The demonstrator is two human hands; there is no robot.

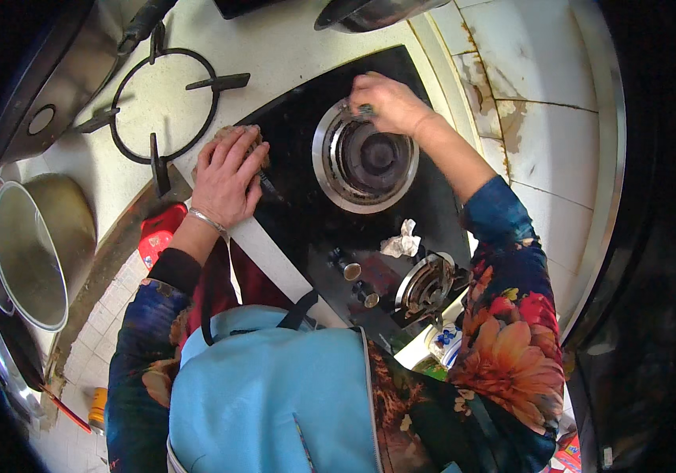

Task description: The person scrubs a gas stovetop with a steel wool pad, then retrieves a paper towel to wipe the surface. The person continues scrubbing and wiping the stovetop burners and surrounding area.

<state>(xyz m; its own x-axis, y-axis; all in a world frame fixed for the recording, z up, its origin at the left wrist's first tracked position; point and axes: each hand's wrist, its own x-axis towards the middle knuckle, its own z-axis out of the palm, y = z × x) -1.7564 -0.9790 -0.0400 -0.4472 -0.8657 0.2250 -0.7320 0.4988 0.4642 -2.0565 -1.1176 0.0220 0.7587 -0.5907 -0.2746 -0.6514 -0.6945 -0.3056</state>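
Note:
My left hand (pixel 228 174), with a silver bangle at its wrist, lies over a brownish rag or scrubber (pixel 265 155) at the edge of the black gas hob (pixel 296 118). Its fingers curl around that piece, hiding most of it. At the upper rim of the large burner's metal ring (pixel 324 177), my right hand (pixel 388 103) is closed around a small greenish thing (pixel 365 110). Too little of that thing shows to name it surely. No pan support stands over this burner, and its dark bowl (pixel 378 154) lies exposed.
A round pan support (pixel 215 112) rests on the pale counter at left. Crumpled white tissue (pixel 401 239) lies on the hob near the second burner (pixel 426 287) and two knobs (pixel 351 271). A large metal pot (pixel 72 213) and a dark pan (pixel 60 88) stand farther left.

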